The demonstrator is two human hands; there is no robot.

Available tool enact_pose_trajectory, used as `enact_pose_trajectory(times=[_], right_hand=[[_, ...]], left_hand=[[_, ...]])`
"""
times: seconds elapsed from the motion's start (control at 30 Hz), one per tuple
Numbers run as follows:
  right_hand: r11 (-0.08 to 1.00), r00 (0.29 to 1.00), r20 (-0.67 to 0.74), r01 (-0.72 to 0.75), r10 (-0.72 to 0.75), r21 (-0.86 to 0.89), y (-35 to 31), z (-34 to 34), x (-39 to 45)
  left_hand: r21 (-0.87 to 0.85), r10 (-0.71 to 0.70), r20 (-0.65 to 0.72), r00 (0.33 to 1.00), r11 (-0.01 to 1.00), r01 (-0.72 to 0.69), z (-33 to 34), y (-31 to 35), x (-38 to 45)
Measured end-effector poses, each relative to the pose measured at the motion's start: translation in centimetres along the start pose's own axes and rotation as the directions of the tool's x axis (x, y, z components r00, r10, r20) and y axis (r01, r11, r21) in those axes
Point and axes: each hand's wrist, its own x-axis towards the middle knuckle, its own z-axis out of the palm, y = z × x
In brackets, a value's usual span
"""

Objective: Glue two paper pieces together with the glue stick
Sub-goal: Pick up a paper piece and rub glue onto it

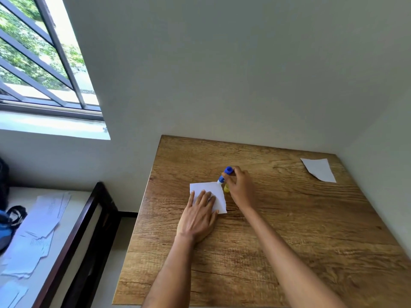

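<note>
A white paper piece (215,192) lies near the middle of the wooden table (289,230). My left hand (199,215) rests flat on it, fingers spread over its near half. My right hand (240,187) grips a blue glue stick (225,174), tilted, with its white tip touching the paper's far right corner. A small yellow object (226,188), perhaps the cap, shows just under my right hand. A second white paper piece (319,170) lies apart at the table's far right corner.
White walls close off the table's far and right sides. To the left stands a dark-framed bed (89,218) with scattered papers (40,230) and a blue bag (6,227). A barred window (40,54) is at the upper left.
</note>
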Motion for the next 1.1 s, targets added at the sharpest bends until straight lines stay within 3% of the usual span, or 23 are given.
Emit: enact_pose_trajectory(times=[0.37,0.73,1.1], right_hand=[[0.997,0.997,-0.009,0.083,-0.083,-0.003,0.0,0.1,-0.4],[0.996,0.999,0.009,0.041,-0.041,-0.081,0.9,-1.5,-4.1],[0.999,0.997,-0.063,-0.049,0.049,0.009,1.0,-2.7,-7.2]], left_hand=[[-0.035,-0.031,0.006,1.0,0.999,0.031,0.2,0.0,0.2],[-0.031,-0.025,0.01,1.0,0.999,0.025,-0.1,0.1,0.1],[0.004,-0.024,-0.022,0.999,1.0,0.024,-0.4,0.2,-0.1]])
